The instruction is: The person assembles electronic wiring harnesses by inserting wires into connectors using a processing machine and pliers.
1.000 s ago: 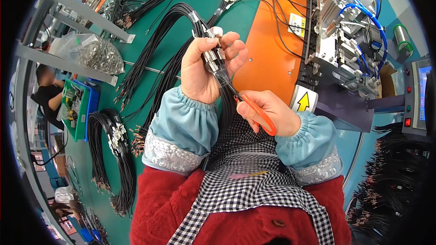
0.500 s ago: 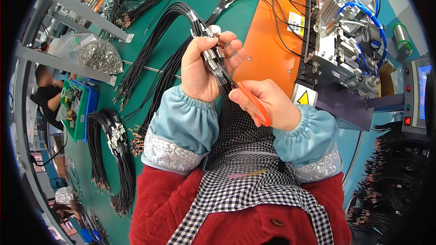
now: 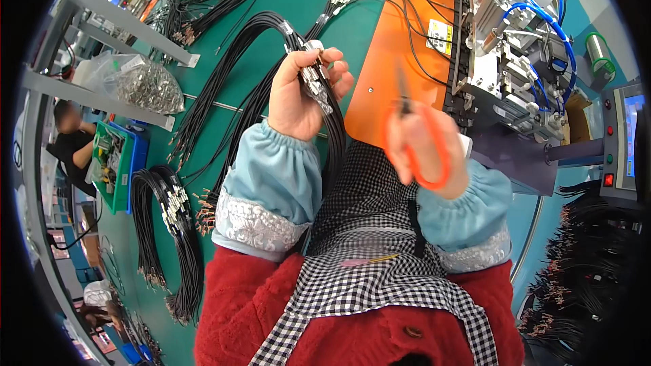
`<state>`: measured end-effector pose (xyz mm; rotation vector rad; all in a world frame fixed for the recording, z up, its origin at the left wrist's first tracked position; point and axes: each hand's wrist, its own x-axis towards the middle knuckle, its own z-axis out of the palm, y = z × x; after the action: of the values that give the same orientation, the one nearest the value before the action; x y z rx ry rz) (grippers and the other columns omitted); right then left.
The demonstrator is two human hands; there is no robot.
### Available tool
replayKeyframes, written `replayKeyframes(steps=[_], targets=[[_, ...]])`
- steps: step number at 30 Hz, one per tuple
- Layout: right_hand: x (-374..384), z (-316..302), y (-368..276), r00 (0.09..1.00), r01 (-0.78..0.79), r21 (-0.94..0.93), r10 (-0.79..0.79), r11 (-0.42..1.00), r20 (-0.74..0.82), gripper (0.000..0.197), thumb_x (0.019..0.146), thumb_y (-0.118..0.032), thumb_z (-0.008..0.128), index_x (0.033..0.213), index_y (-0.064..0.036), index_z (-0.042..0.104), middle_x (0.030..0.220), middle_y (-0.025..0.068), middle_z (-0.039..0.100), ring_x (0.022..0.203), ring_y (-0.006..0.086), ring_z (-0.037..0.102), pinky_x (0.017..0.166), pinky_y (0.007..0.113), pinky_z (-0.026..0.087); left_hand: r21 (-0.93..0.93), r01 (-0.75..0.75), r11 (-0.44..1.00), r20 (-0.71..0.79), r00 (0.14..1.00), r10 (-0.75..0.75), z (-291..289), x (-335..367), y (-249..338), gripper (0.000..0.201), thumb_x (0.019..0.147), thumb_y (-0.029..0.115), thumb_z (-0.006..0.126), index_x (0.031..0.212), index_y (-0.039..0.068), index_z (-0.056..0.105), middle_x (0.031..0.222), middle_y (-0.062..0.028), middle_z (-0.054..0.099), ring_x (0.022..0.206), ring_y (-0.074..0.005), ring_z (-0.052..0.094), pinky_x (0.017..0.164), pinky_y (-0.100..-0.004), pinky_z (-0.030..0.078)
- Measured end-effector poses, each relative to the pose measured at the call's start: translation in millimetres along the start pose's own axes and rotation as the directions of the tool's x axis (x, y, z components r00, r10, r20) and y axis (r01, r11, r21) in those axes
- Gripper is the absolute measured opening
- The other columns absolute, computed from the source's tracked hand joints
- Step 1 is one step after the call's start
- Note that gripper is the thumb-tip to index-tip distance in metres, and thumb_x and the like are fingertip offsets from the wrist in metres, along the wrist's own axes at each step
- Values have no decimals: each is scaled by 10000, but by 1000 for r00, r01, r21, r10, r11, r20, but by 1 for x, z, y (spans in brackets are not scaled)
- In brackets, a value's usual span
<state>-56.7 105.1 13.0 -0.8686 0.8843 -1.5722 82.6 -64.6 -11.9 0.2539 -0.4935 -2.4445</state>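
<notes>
The left hand (image 3: 293, 105), near eleven o'clock in the view, is clamped around a silver-studded black bundle (image 3: 314, 83), thumb across its front. The bundle arcs over the green bench (image 3: 342, 35) toward nine o'clock. At three o'clock the right hand (image 3: 419, 141), blurred, is wrapped around orange scissors (image 3: 443, 157), apart from the bundle. The blades point toward twelve; whether they are parted cannot be told. An orange board (image 3: 381, 88) lies at one o'clock, a machine (image 3: 505, 85) at two, a bag (image 3: 149, 86) at ten.
</notes>
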Motion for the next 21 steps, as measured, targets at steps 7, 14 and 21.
replayKeyframes(steps=[7, 14, 21], targets=[[-110, -128, -7, 928, 193, -92, -212, 977, -307, 270, 964, -238, 534, 810, -19, 575, 570, 32, 507, 421, 92, 415, 417, 196, 319, 685, 260, 680, -154, 965, -213, -11, 8, -1, 402, 904, 157, 680, 1263, 109, 505, 987, -104, 611, 828, -190, 613, 707, -304, 531], [-174, -273, 21, 673, -738, -667, -179, -100, -718, 312, 914, -294, 585, 881, 4, 672, 804, 202, 692, 662, 377, 652, 615, 451, 512, 839, 420, 346, -424, 903, -68, -16, -6, 23, 427, 849, 74, 739, 1200, 51, 497, 903, -71, 594, 684, -113, 558, 556, -199, 448], [-148, -356, 44, 803, -560, -792, -394, -243, -447, 370, 797, -243, 725, 1034, 31, 651, 940, 245, 639, 846, 433, 613, 772, 474, 508, 931, 243, 274, -306, 926, 222, 5, -43, 34, 90, 824, 49, 716, 793, 21, 637, 691, -68, 653, 626, -122, 605, 574, -211, 472]])
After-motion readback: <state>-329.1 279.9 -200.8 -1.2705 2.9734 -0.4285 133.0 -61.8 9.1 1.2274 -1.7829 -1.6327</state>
